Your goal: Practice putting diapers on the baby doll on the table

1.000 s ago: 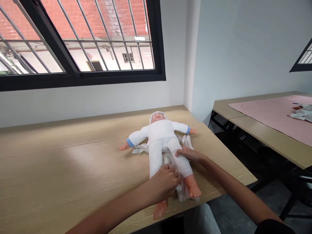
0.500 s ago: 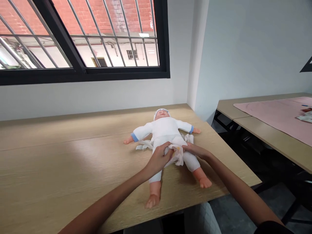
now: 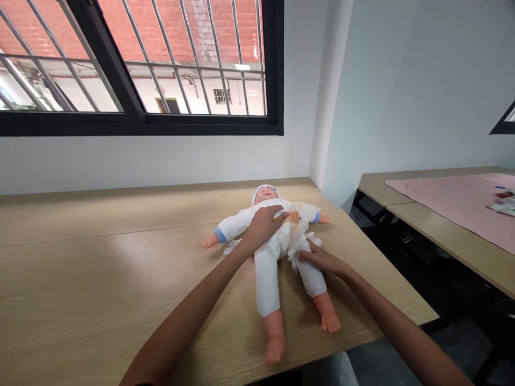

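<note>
- Looks like a classroom or training room, though no sign confirms it.
- Long plain tables (image 3: 120, 268), one with dark legs (image 3: 369, 208) showing.
- A baby doll (image 3: 266, 281) laid out on the near table.
- A pink cloth (image 3: 446, 198) spread over the other.
- Bare pale walls (image 3: 378, 96).
- Dark-framed window (image 3: 108, 59) with bars (image 3: 192, 48), facing brickwork (image 3: 148, 32).

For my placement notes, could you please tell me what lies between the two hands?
In the head view, part of the crumpled white diaper lies between the left hand and right hand, with the doll beneath.
</note>
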`<state>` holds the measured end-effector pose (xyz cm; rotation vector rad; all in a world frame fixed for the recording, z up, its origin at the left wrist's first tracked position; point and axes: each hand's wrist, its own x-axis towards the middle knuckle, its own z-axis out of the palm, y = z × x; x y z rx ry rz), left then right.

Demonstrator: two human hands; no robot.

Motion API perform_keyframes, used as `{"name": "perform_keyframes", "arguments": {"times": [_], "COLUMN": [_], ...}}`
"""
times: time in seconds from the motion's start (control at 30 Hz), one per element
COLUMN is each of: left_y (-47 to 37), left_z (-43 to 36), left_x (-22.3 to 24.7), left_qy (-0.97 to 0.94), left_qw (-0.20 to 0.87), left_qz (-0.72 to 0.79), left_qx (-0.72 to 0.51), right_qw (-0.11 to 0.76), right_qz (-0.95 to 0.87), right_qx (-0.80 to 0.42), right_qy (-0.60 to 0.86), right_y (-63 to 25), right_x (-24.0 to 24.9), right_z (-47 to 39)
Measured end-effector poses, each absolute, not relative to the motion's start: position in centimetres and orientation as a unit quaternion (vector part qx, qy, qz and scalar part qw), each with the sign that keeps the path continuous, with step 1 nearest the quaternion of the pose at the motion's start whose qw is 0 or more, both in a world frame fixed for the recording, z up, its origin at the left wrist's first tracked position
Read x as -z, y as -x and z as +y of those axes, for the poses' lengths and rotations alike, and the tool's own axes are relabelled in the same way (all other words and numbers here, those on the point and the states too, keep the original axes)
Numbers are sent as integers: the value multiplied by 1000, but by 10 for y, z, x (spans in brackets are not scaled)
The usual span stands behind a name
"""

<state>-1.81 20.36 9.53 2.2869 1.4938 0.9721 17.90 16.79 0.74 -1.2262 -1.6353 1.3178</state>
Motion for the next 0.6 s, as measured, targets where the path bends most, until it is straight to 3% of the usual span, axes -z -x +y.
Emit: {"name": "perform_keyframes", "arguments": {"times": [0.13, 0.3, 0.5, 0.6], "left_y": [21, 23, 41, 61], "left_z": [209, 215, 218, 215], "left_x": [-80, -79, -88, -91], "left_qy": [-777, -767, -740, -739], "left_qw": [97, 165, 241, 247], "left_qz": [534, 520, 503, 532], "left_qx": [-318, -337, -376, -331], "right_qw": [361, 502, 517, 535], "right_qz": [-625, -616, -622, -599], "right_qx": [-501, -354, -339, -335], "right_qy": [478, 493, 481, 493], "right_y": [-179, -167, -147, -142], "right_x": [-7, -16, -37, -37], "right_z": [166, 181, 217, 230]}}
